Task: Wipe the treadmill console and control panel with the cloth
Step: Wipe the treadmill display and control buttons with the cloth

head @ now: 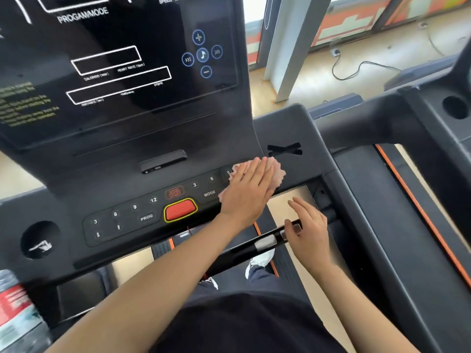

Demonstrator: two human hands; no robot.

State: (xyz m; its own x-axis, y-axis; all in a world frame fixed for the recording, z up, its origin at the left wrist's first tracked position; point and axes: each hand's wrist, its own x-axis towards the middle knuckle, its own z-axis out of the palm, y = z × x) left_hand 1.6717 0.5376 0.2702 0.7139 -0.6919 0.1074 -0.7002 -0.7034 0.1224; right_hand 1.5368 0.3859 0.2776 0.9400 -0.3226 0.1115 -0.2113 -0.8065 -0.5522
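Note:
The treadmill's black control panel (132, 215) carries number keys, PROG and MODE keys and a red stop button (180, 209). Above it rises the dark console screen (114, 67). A pink cloth (276, 171) lies on the right end of the panel, next to the 9 key. My left hand (248, 191) presses flat on the cloth with straight fingers and covers most of it. To its lower right, my right hand (309, 231) rests on the black handlebar (254, 247) by its metal sensor, fingers relaxed and only touching the bar.
A round cup holder (40, 239) sits at the panel's left end, and a bottle (17, 317) stands at the bottom left. A second treadmill (433, 128) stands close on the right. A cable (356, 70) lies on the floor beyond.

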